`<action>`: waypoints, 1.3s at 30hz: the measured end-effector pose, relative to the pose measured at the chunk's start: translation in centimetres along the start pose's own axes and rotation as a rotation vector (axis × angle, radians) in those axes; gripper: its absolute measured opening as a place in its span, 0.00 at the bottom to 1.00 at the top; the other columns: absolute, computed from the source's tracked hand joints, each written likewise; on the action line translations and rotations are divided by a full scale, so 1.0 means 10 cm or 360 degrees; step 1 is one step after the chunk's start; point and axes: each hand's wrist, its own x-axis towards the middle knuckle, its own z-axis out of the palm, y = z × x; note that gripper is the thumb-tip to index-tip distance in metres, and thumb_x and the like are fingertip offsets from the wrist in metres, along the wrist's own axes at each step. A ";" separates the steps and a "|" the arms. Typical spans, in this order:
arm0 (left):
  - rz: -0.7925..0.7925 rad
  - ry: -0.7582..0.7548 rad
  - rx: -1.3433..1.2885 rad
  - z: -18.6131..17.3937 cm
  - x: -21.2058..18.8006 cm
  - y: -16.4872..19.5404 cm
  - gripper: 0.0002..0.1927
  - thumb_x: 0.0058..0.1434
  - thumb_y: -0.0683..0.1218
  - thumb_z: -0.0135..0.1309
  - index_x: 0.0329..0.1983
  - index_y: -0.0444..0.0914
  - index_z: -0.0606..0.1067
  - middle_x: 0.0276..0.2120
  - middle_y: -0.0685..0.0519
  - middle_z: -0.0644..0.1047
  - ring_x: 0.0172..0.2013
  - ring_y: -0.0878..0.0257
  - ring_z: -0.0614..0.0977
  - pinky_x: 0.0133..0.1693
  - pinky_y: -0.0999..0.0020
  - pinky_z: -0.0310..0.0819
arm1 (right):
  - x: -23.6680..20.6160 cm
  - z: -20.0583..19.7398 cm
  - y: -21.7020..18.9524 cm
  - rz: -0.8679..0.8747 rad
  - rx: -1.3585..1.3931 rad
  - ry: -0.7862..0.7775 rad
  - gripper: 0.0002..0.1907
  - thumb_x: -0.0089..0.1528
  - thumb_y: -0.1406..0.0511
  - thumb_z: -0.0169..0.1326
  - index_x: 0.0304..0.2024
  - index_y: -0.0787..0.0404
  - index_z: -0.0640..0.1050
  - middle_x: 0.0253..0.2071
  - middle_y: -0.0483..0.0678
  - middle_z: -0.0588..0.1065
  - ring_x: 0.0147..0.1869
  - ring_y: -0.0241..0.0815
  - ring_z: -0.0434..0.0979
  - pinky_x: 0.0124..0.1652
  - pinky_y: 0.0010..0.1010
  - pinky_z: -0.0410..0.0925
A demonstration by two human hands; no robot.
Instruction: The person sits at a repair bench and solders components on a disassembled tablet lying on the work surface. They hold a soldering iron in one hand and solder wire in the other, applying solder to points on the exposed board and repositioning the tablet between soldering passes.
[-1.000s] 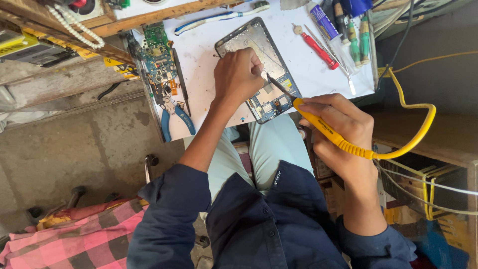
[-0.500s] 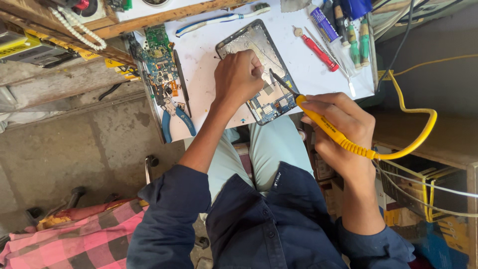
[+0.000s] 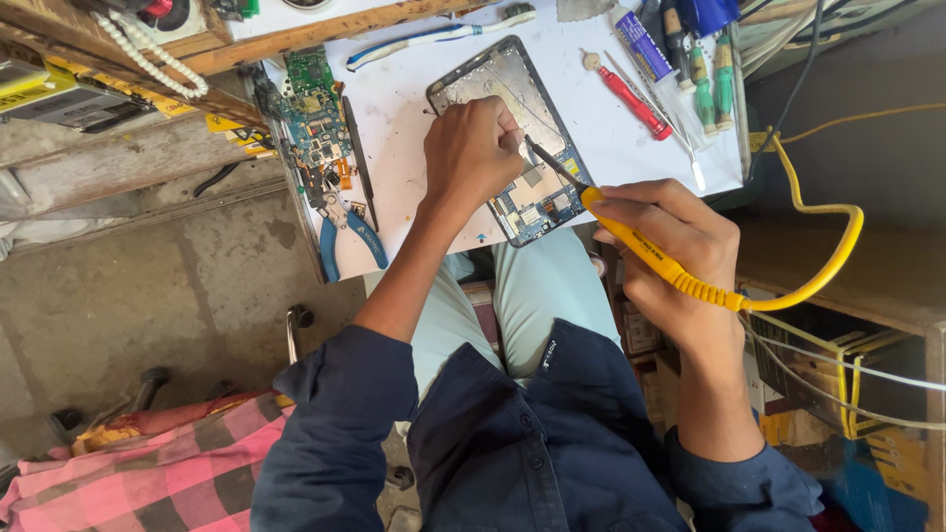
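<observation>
An opened tablet [image 3: 493, 89] with its circuit boards exposed lies on a white work surface [image 3: 404, 128]. My left hand [image 3: 471, 150] rests closed on the middle of the tablet, pinching something too small to make out. My right hand [image 3: 670, 241] grips a yellow soldering iron [image 3: 650, 254]. Its dark tip touches the tablet just beside my left fingers. The iron's yellow cord [image 3: 828, 256] loops off to the right.
A green circuit board [image 3: 315, 108] and blue-handled pliers [image 3: 340, 232] lie at the left of the surface. A red screwdriver [image 3: 631, 99], green screwdrivers [image 3: 709, 84] and a blue tube [image 3: 645, 44] lie at the right. Pink checked cloth [image 3: 148, 473] is at lower left.
The iron's tip has stayed at the tablet beside my left fingers. Both hands have barely shifted.
</observation>
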 end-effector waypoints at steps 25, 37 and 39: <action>-0.0002 -0.0015 -0.0027 0.00 0.01 0.02 0.03 0.49 0.38 0.57 0.24 0.40 0.78 0.26 0.51 0.83 0.30 0.53 0.84 0.35 0.57 0.76 | 0.12 -0.14 -0.05 0.0001 0.0142 -0.0322 0.30 0.44 0.85 0.45 0.49 0.72 0.79 0.50 0.56 0.78 0.49 0.47 0.85 0.48 0.30 0.77; 0.0058 0.0038 -0.0016 0.02 0.01 0.00 0.03 0.48 0.38 0.57 0.23 0.39 0.78 0.25 0.50 0.82 0.30 0.51 0.84 0.34 0.56 0.75 | 0.24 -0.32 -0.10 -0.0056 0.0163 -0.0561 0.30 0.45 0.79 0.48 0.52 0.73 0.78 0.53 0.56 0.76 0.51 0.51 0.83 0.51 0.33 0.75; 0.0067 0.0038 -0.0029 0.03 0.01 0.00 0.03 0.48 0.38 0.56 0.23 0.39 0.78 0.25 0.50 0.82 0.30 0.51 0.84 0.35 0.56 0.75 | 0.25 -0.33 -0.09 -0.0083 0.0129 -0.0569 0.30 0.45 0.79 0.48 0.52 0.73 0.78 0.53 0.56 0.77 0.51 0.52 0.83 0.50 0.33 0.75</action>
